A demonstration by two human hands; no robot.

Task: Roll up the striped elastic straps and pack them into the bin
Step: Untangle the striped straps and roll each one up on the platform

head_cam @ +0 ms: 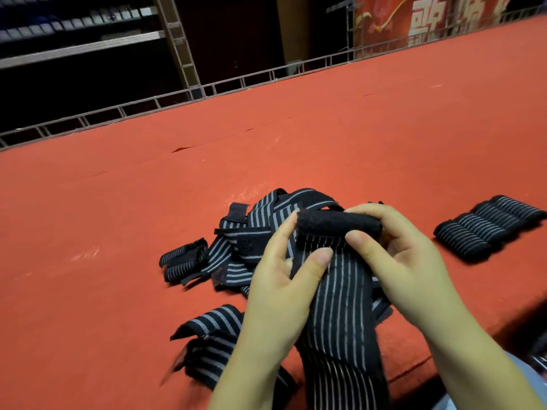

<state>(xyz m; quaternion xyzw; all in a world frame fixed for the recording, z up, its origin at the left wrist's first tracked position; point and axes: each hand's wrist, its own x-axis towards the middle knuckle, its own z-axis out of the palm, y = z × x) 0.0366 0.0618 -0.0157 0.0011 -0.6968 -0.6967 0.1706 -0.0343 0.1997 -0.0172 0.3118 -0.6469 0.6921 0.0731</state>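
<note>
You are working over a red felt tabletop (118, 232). At left, a loose strap pile (236, 241) is lying tangled. Your left hand (281, 291) and right hand (399, 261) are pinching the striped strap (340, 291), its fuzzy roll (337, 224) just starting. Slackening could let it spring open. Finished rolls (485, 229) are waiting right; no bin is showing.

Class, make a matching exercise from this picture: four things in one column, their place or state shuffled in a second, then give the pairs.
1. strap being rolled
2. rolled straps
3. loose strap pile
4. table cover

A. side by side at right on the table
B. red, spread under everything
C. held in both hands
D. tangled, behind the hands

Pairs: 1-C, 2-A, 3-D, 4-B
</note>
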